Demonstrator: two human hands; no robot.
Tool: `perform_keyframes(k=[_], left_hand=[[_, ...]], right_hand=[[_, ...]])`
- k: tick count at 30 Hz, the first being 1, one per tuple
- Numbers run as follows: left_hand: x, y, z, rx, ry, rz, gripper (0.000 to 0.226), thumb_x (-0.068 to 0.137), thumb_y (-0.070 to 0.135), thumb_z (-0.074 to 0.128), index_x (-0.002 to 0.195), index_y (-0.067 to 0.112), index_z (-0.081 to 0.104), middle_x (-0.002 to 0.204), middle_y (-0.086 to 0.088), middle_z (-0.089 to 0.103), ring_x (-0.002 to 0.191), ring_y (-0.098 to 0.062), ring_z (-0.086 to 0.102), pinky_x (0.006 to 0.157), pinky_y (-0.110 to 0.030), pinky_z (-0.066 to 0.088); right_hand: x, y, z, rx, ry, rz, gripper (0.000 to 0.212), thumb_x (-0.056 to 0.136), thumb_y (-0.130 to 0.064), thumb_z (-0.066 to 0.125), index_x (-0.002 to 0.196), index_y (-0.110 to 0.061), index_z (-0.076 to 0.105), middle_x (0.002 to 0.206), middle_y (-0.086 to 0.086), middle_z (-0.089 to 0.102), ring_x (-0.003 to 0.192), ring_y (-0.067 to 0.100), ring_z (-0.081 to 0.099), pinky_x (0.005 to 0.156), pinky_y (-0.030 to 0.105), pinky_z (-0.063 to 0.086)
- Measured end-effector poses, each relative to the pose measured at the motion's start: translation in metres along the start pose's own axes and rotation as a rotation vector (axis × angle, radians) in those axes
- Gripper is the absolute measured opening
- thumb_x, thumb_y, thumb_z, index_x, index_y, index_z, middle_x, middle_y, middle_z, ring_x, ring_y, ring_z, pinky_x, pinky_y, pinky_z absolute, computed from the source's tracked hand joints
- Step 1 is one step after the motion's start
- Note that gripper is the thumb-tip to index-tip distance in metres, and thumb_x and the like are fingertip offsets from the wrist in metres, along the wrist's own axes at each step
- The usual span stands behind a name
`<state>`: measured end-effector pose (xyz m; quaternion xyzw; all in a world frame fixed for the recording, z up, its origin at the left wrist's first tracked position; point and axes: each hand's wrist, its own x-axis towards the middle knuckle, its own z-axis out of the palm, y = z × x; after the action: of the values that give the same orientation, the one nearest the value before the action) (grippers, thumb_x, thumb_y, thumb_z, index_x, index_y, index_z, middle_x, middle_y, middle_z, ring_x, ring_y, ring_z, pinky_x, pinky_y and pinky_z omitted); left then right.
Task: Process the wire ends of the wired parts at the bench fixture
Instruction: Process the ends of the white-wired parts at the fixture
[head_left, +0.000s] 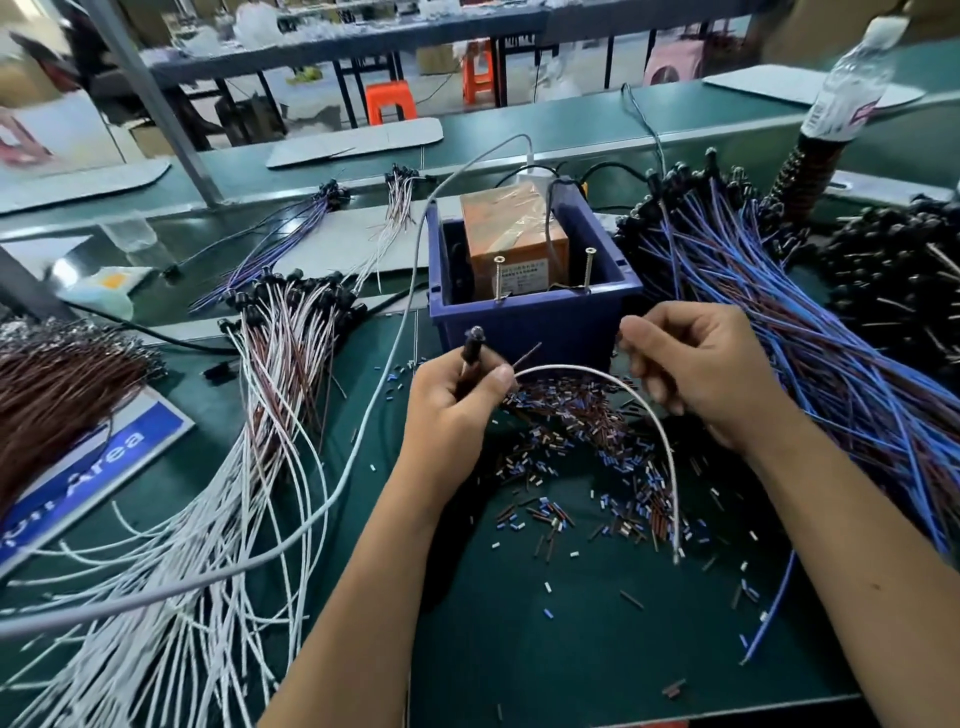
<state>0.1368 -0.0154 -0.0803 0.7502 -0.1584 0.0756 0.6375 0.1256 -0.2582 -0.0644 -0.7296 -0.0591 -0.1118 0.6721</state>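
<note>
Left hand (457, 395) at centre, curled tight round a small black wired part (474, 347), thumb pressed over it, black head poking up past the knuckles. Arcing out of that grip toward three o'clock, a white wire (597, 375), then dropping to five o'clock with its bare tip hanging just above the green worktop (545, 649). Beside it, a thin brown wire (527, 354) sticking up toward one o'clock. Right hand (696, 374) at two o'clock of the left, fingers curled inward close to the white wire's arch; contact with the wire not clear from here. Straight ahead at twelve o'clock, a blue bin (535, 317), with an orange box (511, 244) inside and two screws (588, 270) standing up at its near rim. Under both hands, a thick scatter of cut insulation bits (582, 467), brown, blue and white, spread across the worktop. Off at nine o'clock, a fanned bundle of white and brown wired parts (280, 364), black heads toward the bin. Off at three o'clock, a heap of blue-wired parts (779, 322). Far at one o'clock, a plastic bottle (852, 78) tilted on a stand. Low at eight o'clock, a blue sign (104, 457) lying flat.
</note>
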Motion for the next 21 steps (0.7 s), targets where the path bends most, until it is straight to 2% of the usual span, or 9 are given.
perform_keyframes(k=[4, 7, 10, 15, 18, 21], left_hand=[[-0.001, 0.005, 0.004, -0.125, 0.008, -0.058, 0.019, 0.088, 0.022, 0.062, 0.070, 0.018, 0.067, 0.060, 0.002, 0.047, 0.053, -0.008, 0.038, 0.051, -0.018, 0.031], [0.000, 0.006, 0.006, -0.194, 0.033, -0.095, 0.019, 0.087, 0.022, 0.063, 0.068, 0.022, 0.069, 0.059, 0.002, 0.048, 0.051, -0.007, 0.037, 0.049, -0.016, 0.030], [0.001, 0.005, 0.008, -0.168, 0.070, -0.118, 0.019, 0.087, 0.023, 0.063, 0.070, 0.017, 0.067, 0.059, 0.003, 0.050, 0.051, -0.007, 0.038, 0.050, -0.017, 0.031], [0.001, 0.001, 0.006, -0.104, 0.052, -0.111, 0.020, 0.088, 0.023, 0.063, 0.075, 0.008, 0.065, 0.060, 0.000, 0.054, 0.051, -0.008, 0.040, 0.050, -0.018, 0.032], [0.000, 0.001, 0.008, -0.127, 0.019, -0.098, 0.019, 0.091, 0.021, 0.063, 0.073, 0.019, 0.067, 0.063, -0.001, 0.064, 0.047, -0.004, 0.042, 0.049, -0.014, 0.033], [0.000, 0.003, 0.010, -0.196, 0.050, -0.101, 0.017, 0.093, 0.022, 0.062, 0.078, 0.024, 0.071, 0.071, -0.005, 0.069, 0.056, -0.006, 0.054, 0.059, -0.016, 0.041]], right_hand=[[-0.001, 0.001, 0.005, -0.049, -0.062, 0.033, 0.026, 0.084, -0.038, 0.076, 0.083, -0.013, 0.069, 0.059, 0.006, 0.063, 0.039, 0.014, 0.049, 0.036, 0.019, 0.035], [-0.003, -0.002, 0.002, 0.025, -0.214, 0.038, 0.020, 0.086, -0.029, 0.077, 0.103, -0.019, 0.073, 0.074, 0.010, 0.068, 0.050, 0.016, 0.054, 0.044, 0.022, 0.042], [-0.006, -0.002, -0.002, 0.190, -0.369, 0.044, 0.040, 0.088, -0.022, 0.080, 0.127, -0.021, 0.071, 0.093, 0.013, 0.070, 0.060, 0.017, 0.056, 0.049, 0.026, 0.044], [-0.004, -0.001, -0.008, 0.393, -0.382, -0.036, 0.033, 0.088, -0.035, 0.081, 0.115, -0.016, 0.078, 0.093, 0.008, 0.072, 0.062, 0.013, 0.057, 0.047, 0.019, 0.041], [0.000, -0.003, -0.012, 0.563, -0.358, -0.045, 0.035, 0.095, -0.045, 0.069, 0.116, -0.019, 0.077, 0.082, 0.000, 0.067, 0.059, 0.008, 0.051, 0.046, 0.017, 0.038], [0.001, -0.007, -0.016, 0.739, -0.324, -0.003, 0.039, 0.100, -0.049, 0.051, 0.100, -0.022, 0.080, 0.067, -0.008, 0.055, 0.053, 0.003, 0.042, 0.043, 0.014, 0.036]])
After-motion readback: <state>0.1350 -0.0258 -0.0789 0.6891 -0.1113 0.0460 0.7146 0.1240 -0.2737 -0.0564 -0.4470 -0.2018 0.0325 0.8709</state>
